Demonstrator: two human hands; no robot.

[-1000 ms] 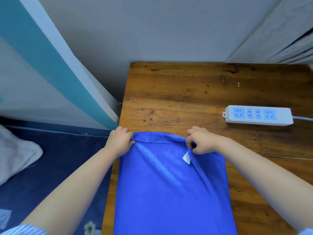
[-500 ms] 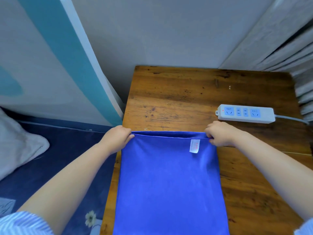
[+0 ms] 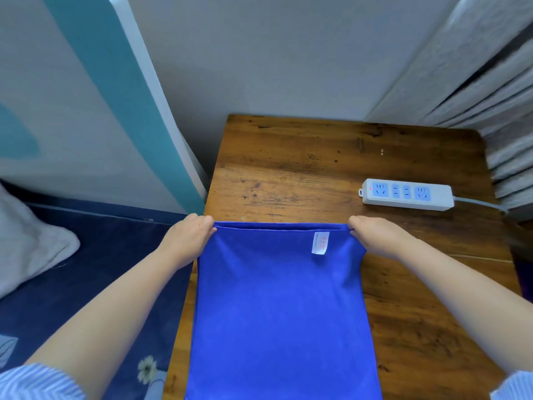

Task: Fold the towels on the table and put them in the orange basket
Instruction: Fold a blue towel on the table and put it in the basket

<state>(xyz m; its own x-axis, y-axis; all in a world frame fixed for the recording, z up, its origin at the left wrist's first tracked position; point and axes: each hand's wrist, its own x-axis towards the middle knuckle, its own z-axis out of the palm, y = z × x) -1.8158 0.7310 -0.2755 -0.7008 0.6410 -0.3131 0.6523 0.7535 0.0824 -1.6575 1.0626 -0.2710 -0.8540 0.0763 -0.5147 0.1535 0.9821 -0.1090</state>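
A blue towel (image 3: 277,307) lies flat on the left part of the wooden table (image 3: 302,168), doubled over, with two layers showing along its far edge. A small white label (image 3: 320,242) shows near its far right corner. My left hand (image 3: 189,236) pinches the far left corner, and my right hand (image 3: 375,235) pinches the far right corner. The towel's near end runs out of the bottom of the view. No orange basket is in view.
A white power strip (image 3: 406,194) with blue sockets lies on the table's right side, its cable running off right. A bed with a dark blue sheet (image 3: 95,269) and a white blanket (image 3: 26,243) lies to the left. Grey curtains (image 3: 496,96) hang at the back right.
My right hand has slid outward along the far edge to the right corner. The towel's far edge, bunched a second ago, is now stretched straight and the label lies flat.
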